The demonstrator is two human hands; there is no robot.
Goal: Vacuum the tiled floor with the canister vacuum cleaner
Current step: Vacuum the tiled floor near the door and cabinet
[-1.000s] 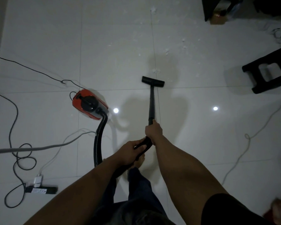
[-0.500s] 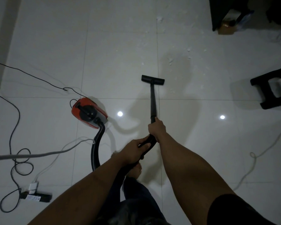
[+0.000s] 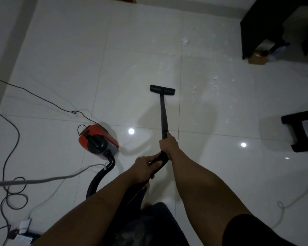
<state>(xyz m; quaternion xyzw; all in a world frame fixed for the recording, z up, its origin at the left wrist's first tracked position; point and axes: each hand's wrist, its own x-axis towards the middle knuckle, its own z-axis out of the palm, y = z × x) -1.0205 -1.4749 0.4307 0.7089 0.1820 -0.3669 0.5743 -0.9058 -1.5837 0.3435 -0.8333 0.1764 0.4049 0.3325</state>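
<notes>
both arms reached forward and down. the right hand (image 3: 168, 145) was wrapped round the near end of the black wand (image 3: 164, 114). just behind it the left hand (image 3: 144, 167) curled round the handle (image 3: 161, 156), where the hose (image 3: 98, 178) joined. the floor head (image 3: 162, 89) lay flat on the tiled floor (image 3: 60, 59), left of a tile joint, near white scraps (image 3: 215, 82). the red canister vacuum (image 3: 98, 141) sat to the left. a cardboard box (image 3: 258, 58) stood by dark furniture (image 3: 267, 23); its contents could not be told. since half a second earlier the floor head had gone farther past the cross joint, while the canister vacuum stayed put.
</notes>
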